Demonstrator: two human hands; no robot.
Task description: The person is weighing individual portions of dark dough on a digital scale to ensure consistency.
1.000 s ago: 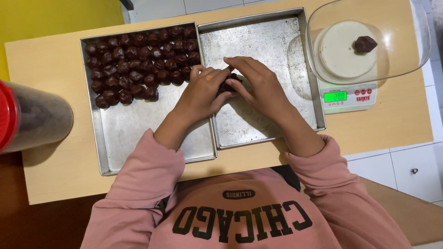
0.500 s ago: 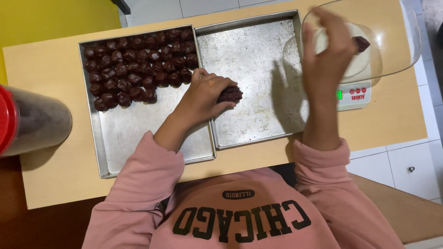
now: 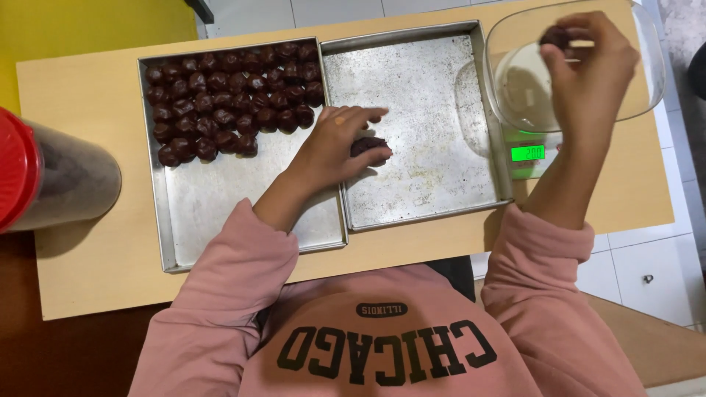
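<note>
The person is wearing a pink sweatshirt of soft, thick knit, with dark blocky lettering running in an arc across the chest and a small dark oval patch sitting above it. Long sleeves are covering both arms, each ending well back from the fingers in a ribbed cuff, leaving the forearms bare. The left sleeve is bunching in loose folds behind the left hand; the right sleeve is wrinkling at its cuff behind the right hand. Both hands are showing bare, ungloved fingers.

head view, steep downward, near table
</note>
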